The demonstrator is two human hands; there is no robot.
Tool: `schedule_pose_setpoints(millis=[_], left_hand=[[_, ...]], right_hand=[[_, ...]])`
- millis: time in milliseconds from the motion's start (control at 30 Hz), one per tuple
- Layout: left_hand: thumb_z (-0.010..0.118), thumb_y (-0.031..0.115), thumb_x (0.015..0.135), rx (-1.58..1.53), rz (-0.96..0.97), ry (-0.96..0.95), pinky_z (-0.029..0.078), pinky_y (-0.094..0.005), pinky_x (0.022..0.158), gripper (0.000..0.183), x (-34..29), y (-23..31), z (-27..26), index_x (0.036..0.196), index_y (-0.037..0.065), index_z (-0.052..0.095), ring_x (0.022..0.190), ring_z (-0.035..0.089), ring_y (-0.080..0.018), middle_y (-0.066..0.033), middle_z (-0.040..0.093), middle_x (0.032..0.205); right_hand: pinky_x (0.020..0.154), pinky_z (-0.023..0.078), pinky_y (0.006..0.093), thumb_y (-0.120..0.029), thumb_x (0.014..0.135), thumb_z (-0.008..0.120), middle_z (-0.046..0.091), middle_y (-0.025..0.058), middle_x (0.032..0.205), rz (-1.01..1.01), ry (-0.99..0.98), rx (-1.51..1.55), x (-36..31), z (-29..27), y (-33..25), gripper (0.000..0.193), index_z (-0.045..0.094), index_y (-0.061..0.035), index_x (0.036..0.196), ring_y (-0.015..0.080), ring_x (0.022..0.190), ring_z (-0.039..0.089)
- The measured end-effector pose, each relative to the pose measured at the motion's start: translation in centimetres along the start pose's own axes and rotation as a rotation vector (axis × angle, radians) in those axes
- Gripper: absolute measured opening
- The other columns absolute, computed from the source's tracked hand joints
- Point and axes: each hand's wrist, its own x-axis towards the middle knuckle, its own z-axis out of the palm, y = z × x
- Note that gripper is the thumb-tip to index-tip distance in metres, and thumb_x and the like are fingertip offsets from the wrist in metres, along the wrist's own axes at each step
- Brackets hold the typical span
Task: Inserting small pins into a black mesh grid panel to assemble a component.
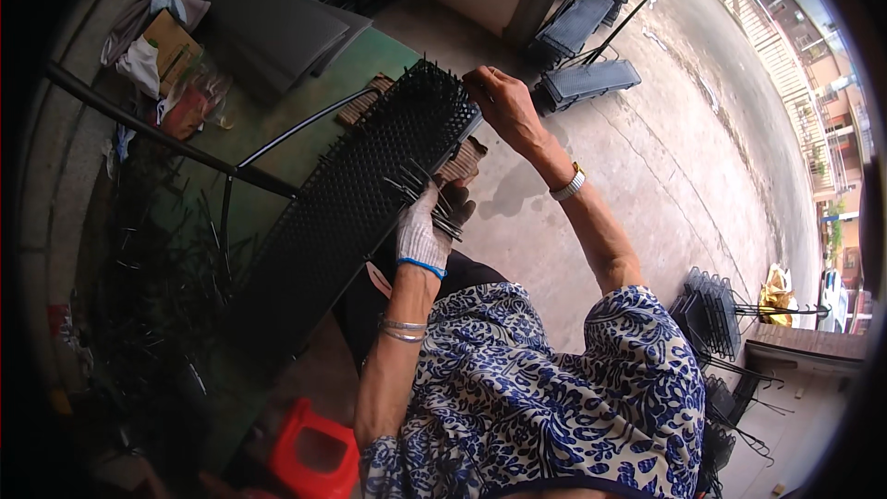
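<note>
A long black panel with a mesh-like surface [333, 180] lies slantwise before me, its far end bristling with short black strips [430, 83]. My left hand [422, 233], in a white knitted glove with a blue cuff, is closed around a bunch of thin black strips [443, 212] beside the panel's near edge. At the panel's far right corner, my bare right hand [504, 102] has its fingers pinched together against the edge. Whatever sits between those fingertips is too small to make out. Ribbed brown cardboard [465, 163] shows beneath the panel.
Dark flat sheets [277, 23] are stacked on the green table [383, 51]. A black metal bar [176, 140] runs in from the left. Loose black strips [166, 259] cover the table's left. A red stool [314, 451] stands below. More framed panels [587, 81] rest on the concrete floor.
</note>
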Motion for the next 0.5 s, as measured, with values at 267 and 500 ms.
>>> schedule_pose_setpoints(millis=[267,500], left_hand=[[0.051,0.021,0.097,-0.023,0.029,-0.009,0.057,-0.0442,0.073,0.02,-0.6,-0.2,0.5,0.108,0.007,0.058,0.086,0.066,-0.0227,-0.0121,0.065,0.094],[0.056,0.024,0.095,0.202,0.08,0.078,0.054,-0.0321,0.056,0.017,-1.0,0.2,1.0,0.102,0.009,0.061,0.063,0.059,-0.0136,-0.0042,0.064,0.082]], right_hand=[[0.065,0.052,0.0313,-0.003,0.09,0.057,0.066,0.0143,0.085,0.159,0.156,0.1,-1.5,0.3,-0.7,0.015,0.061,0.0017,0.103,0.0226,0.073,0.067],[0.067,0.052,0.0312,-0.002,0.089,0.057,0.066,0.0154,0.087,0.173,0.189,0.153,-2.2,0.5,-0.5,0.017,0.062,0.0003,0.105,0.023,0.075,0.067]])
